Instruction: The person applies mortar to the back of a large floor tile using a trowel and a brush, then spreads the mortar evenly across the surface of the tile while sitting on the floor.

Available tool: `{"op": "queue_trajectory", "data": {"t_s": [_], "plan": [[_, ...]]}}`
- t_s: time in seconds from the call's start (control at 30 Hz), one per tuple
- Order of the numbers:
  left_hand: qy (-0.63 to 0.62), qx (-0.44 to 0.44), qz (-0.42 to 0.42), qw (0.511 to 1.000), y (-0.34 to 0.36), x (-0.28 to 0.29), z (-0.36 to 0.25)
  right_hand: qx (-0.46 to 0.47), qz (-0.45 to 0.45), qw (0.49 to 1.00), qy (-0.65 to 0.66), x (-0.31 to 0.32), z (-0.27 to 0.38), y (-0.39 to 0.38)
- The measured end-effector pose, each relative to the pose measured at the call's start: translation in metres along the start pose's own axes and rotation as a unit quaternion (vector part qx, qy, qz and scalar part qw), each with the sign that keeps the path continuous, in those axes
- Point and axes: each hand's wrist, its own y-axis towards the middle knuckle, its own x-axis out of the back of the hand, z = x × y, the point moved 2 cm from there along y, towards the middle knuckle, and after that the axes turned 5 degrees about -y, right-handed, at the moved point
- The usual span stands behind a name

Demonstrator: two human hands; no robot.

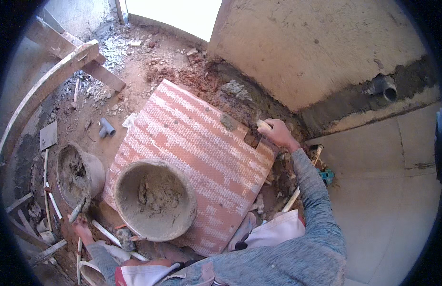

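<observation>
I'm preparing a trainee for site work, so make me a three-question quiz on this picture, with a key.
1. Open question: what can be seen inside the large bucket?
2. True or false: the left grip is nearer the notch in the patterned board than the right grip is.
3. Fill in: in the picture, the grey pipe fitting on the ground lies to the ____ of the patterned board.

Key:
1. A grey, mortar-like mix.
2. False: the right grip is near the notch, while the left grip is by the smaller bucket.
3. Left.
</observation>
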Motion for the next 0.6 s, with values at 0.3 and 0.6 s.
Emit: {"op": "queue_trajectory", "data": {"t_s": [0.3,0.6], "plan": [[0.062,0.048,-0.106,0.991,-0.155,-0.077,-0.041,-0.181,0.1,0.948,0.243,0.015,-0.14,0.089],[0.104,0.032,-0.094,0.99,-0.169,-0.086,-0.04,-0.186,0.036,0.971,0.149,0.053,-0.148,0.033]]}}
